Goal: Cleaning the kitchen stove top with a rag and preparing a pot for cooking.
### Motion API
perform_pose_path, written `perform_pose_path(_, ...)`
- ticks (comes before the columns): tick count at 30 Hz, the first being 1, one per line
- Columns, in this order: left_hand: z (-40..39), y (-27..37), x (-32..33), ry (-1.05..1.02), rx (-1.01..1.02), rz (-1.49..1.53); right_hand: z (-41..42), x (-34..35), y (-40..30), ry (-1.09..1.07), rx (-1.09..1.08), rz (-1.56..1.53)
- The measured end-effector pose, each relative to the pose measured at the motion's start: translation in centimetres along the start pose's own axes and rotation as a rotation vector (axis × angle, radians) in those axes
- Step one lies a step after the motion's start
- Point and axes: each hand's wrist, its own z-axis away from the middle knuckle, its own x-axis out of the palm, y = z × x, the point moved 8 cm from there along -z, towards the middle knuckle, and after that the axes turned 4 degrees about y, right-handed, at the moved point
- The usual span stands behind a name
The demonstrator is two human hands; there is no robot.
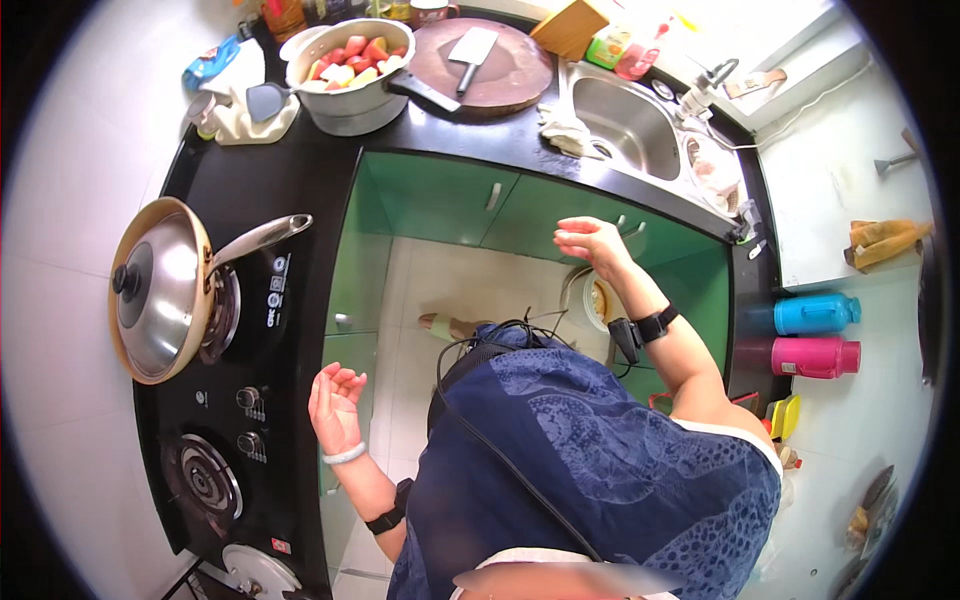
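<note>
My left hand (337, 409), with a pale bangle at the wrist, hangs palm up and empty beside the front edge of the gas stove (285, 405). Its fingers are loosely curled and apart. In the air before the green cabinet doors (442, 187), my right hand (592, 244) holds nothing, its fingers half bent. A lidded frying pan (161, 289) sits on the far burner, handle towards the counter corner. On the counter, a metal pressure-cooker pot (349, 105) is full of cut red-skinned chunks. A cleaver (472, 56) lies on the round wooden chopping board (517, 75).
A steel sink (626, 120) with a tap (697, 94) is at the back right, a white cloth (566, 131) on its rim. Blue (814, 313) and pink (814, 357) thermos flasks stand right. A white bucket (589, 304) is on the floor. Another pot lid (259, 574) rests near the stove.
</note>
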Motion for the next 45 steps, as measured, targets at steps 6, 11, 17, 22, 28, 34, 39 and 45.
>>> perform_pose_path(6, 1.0, -1.6, 3.3, 0.042, 0.028, -0.045, -7.3, -13.7, -6.6, 0.323, -0.506, 0.059)
perform_pose_path(11, 0.7, -3.6, 5.5, 0.14, 0.06, -0.142, -18.9, -16.1, -10.8, 0.499, -0.65, 1.369)
perform_pose_path(17, -4.5, -9.8, 17.1, 0.111, -0.008, -0.183, -22.5, -6.3, -9.1, -0.095, -0.993, 0.932)
perform_pose_path(22, -8.6, -13.9, 30.1, -0.016, -0.092, -0.355, -20.6, -3.5, -10.9, -0.142, -1.12, 1.123)
perform_pose_path(28, -12.3, -16.5, 34.1, -0.093, -0.189, -0.489, -18.0, -8.3, -7.7, -0.481, -1.098, 0.972)
perform_pose_path(34, -15.6, -15.5, 32.2, -0.037, -0.175, -0.369, -20.4, -13.5, -8.4, -0.334, -0.817, 0.958)
perform_pose_path(39, -17.4, -14.4, 31.3, 0.007, -0.141, -0.278, -20.1, -6.7, -13.2, -0.349, -0.889, 0.547)
perform_pose_path(45, -16.0, -13.6, 30.1, 0.022, -0.132, -0.269, -19.0, 12.1, -15.5, -0.621, -1.244, 0.519)
